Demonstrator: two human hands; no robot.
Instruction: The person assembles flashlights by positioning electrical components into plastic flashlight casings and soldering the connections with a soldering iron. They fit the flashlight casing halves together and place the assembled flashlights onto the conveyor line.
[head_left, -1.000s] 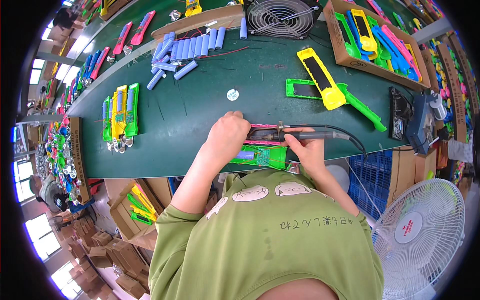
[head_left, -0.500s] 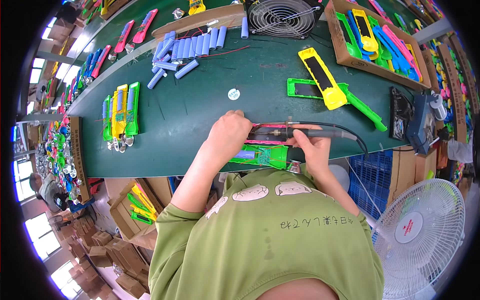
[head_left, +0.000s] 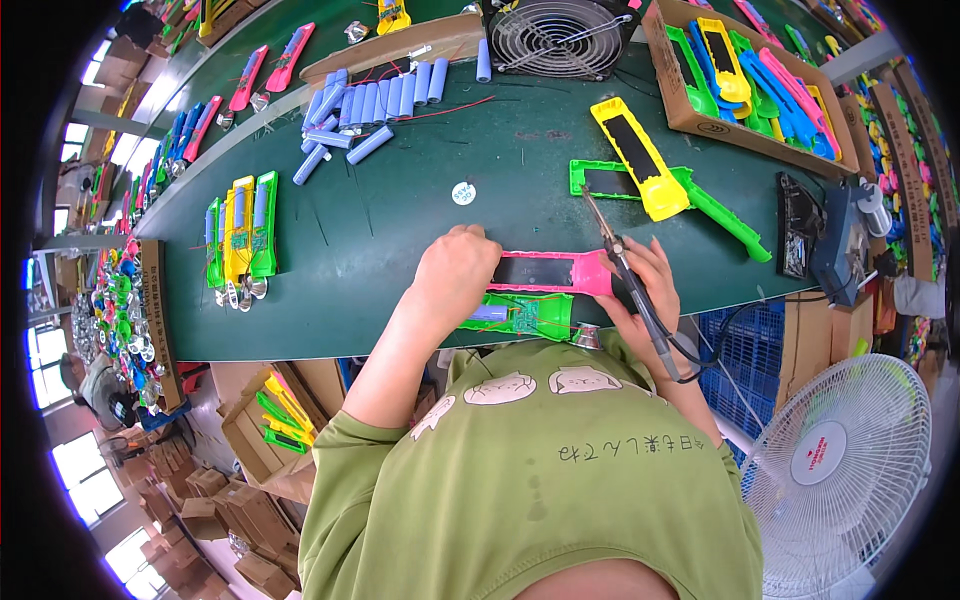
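My left hand (head_left: pixel 456 272) has its fingers closed around the left end of a pink plastic casing (head_left: pixel 588 272), which lies flat with a dark panel in its middle. A soldering iron (head_left: pixel 640 296) is held in my right hand (head_left: pixel 655 280), its tip angled up and to the left, clear of the pink casing. The tip appears over an open green frame beyond. Nearer to me, at the table's edge, lies a green casing (head_left: pixel 552 315) with a blue cell, a small circuit board and thin wires. A silvery lamp cup (head_left: pixel 587 337) sits at its right end.
Blue cylindrical cells (head_left: pixel 372 102) are heaped at the back left. Three fitted casings (head_left: pixel 239 230) lie at the left. A yellow casing (head_left: pixel 640 160) rests across green ones. A carton of casings (head_left: pixel 690 115), a round-grilled fan (head_left: pixel 555 38) and a solder stand (head_left: pixel 842 240) are farther off.
My right hand has lifted the soldering iron off the pink casing and swung its tip up and away. My left hand stays at the casing's left end.
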